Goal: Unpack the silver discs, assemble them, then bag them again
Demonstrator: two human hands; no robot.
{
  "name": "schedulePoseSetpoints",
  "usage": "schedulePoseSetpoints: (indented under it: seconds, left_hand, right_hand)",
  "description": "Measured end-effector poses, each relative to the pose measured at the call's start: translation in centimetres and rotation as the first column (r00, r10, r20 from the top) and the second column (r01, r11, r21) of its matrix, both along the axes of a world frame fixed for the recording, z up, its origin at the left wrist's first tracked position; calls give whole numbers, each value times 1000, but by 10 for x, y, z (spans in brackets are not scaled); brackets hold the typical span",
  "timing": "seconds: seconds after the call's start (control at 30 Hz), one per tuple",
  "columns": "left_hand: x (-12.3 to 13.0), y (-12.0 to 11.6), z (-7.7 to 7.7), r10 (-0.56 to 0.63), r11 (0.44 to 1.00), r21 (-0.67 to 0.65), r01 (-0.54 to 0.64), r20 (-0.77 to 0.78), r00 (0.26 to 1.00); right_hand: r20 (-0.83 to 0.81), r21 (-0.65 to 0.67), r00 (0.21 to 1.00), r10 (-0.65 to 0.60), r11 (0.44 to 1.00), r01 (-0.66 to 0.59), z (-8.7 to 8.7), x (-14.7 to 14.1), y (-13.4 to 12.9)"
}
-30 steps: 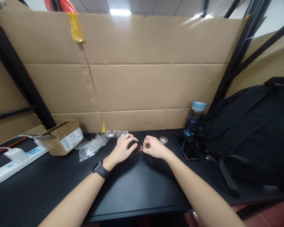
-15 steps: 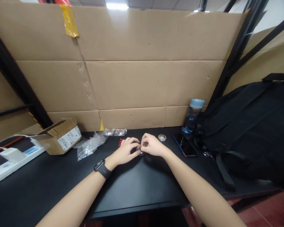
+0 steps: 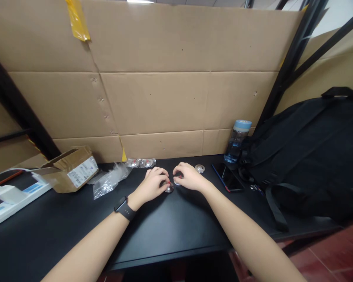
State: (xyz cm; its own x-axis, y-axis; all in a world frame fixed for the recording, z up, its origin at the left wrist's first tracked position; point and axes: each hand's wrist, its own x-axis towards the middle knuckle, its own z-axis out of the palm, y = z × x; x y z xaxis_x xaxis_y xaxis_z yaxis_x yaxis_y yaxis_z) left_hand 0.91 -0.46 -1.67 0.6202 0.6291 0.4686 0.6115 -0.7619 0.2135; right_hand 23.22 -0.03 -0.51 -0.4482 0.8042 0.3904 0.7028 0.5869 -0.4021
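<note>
My left hand (image 3: 153, 183), a watch on its wrist, pinches a small clear round disc with a red centre (image 3: 169, 188) at the tabletop. Just to the right, my right hand (image 3: 190, 178) has its curled thumb and fingers closed on a second clear disc with a red part (image 3: 178, 180). The two discs are apart. Fingers cover much of both, so their exact kind is hard to make out. Behind my right hand lies another clear round disc (image 3: 199, 169). Two similar pieces in clear wrapping (image 3: 147, 163) rest by the cardboard wall.
An open cardboard box (image 3: 76, 172), crumpled plastic bags (image 3: 110, 182) and a white power strip (image 3: 26, 199) are on the left. To the right are a phone (image 3: 228, 177), a water bottle (image 3: 237, 143) and a black backpack (image 3: 308, 156). A cardboard wall (image 3: 164, 98) stands behind.
My hands have moved apart; before, they met over one disc. Now each has a disc of its own. The red piece beside my left hand is now out of sight. The view has shifted slightly.
</note>
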Motion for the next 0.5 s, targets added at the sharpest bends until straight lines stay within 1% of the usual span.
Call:
schedulePoseSetpoints:
  seconds: [0.07, 0.2, 0.37, 0.5]
  left_hand:
    - [-3, 1, 1, 5, 1000, 24, -4, -32, 999]
    - [-9, 2, 1, 24, 998, 56, -17, -112, 993]
    - [-12, 5, -2, 29, 996, 91, -15, -144, 989]
    - [-9, 3, -2, 38, 993, 114, -21, -150, 988]
  right_hand:
    - [84, 23, 995, -59, 998, 58, -1, 7, 2]
    - [233, 6, 967, -105, 994, 106, -1, 12, 3]
    - [276, 15, 951, -140, 990, 141, 2, 3, -1]
    - [303, 37, 935, -184, 983, 182, 1, 2, 0]
